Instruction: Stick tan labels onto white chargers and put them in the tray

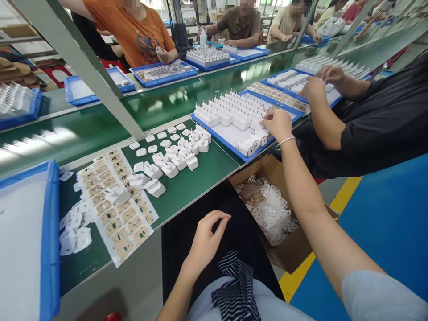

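Observation:
My right hand [279, 125] reaches over a blue-rimmed tray [219, 141], its fingers closed at a white charger [262, 130] in the near right part. Rows of white plug chargers [230, 109] stand in this tray with their pins up; a few lie on their sides at the near corner [248, 147]. Over my lap, my left hand [206, 234] has thumb and forefinger pinched together, and nothing shows between them. On the green bench left of the tray, more plug chargers [170, 168] stand in a loose group beside flat white covers [141, 152].
A sheet of tan stickers [129, 216] lies on the bench, a charger on top. Loose white covers [75, 234] and a blue tray [50, 232] are at the left. Below sits a cardboard box [284, 258] of scraps. A co-worker's hands [316, 87] work at right.

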A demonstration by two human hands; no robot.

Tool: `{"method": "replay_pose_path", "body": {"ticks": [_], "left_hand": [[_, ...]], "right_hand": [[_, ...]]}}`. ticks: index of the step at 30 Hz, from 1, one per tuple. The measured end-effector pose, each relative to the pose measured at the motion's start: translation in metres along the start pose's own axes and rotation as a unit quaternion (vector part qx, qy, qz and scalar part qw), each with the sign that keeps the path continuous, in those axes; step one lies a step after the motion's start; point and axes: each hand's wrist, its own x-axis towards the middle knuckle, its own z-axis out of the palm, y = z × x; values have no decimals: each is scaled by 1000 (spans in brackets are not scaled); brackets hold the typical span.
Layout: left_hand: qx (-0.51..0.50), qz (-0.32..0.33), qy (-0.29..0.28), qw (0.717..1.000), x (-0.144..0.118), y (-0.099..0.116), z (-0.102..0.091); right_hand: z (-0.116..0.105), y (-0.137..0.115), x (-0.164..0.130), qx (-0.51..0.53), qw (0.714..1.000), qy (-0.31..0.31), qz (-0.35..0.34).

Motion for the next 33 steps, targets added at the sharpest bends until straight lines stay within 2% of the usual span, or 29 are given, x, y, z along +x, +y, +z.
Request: {"method": "replay_pose_path", "body": {"ticks": [4,8,12,15,19,23,26,29,33], "left_hand": [[1,-2,-2,1000,3,-1,2],[3,-8,-7,1000,6,0,5],[1,-12,-24,1000,9,0,8],[0,-12,-31,999,10,1,10],[0,-8,-24,1000,10,5,9],[-1,-7,-16,1000,8,3,8],[0,-13,-15,1000,6,0,7],[-1,-14,-14,1000,6,0,6],[6,-2,-13,1000,5,4,7]], "right_hand": [[-10,2,2,-4,1000,0,7],[-28,4,-1,-5,1000,27,8],[-38,-4,-3,11,998,48,-26],[-29,-17,0,16,998,15,-51],[-3,-29,7,-8,999,-7,-46],[19,-29,10,-45,997,-10,-56],[23,-25,10,-52,997,-16,-60],[11,-24,6,-54,997,-21,-45],[-19,-39,-13,-22,999,27,-35]]}}
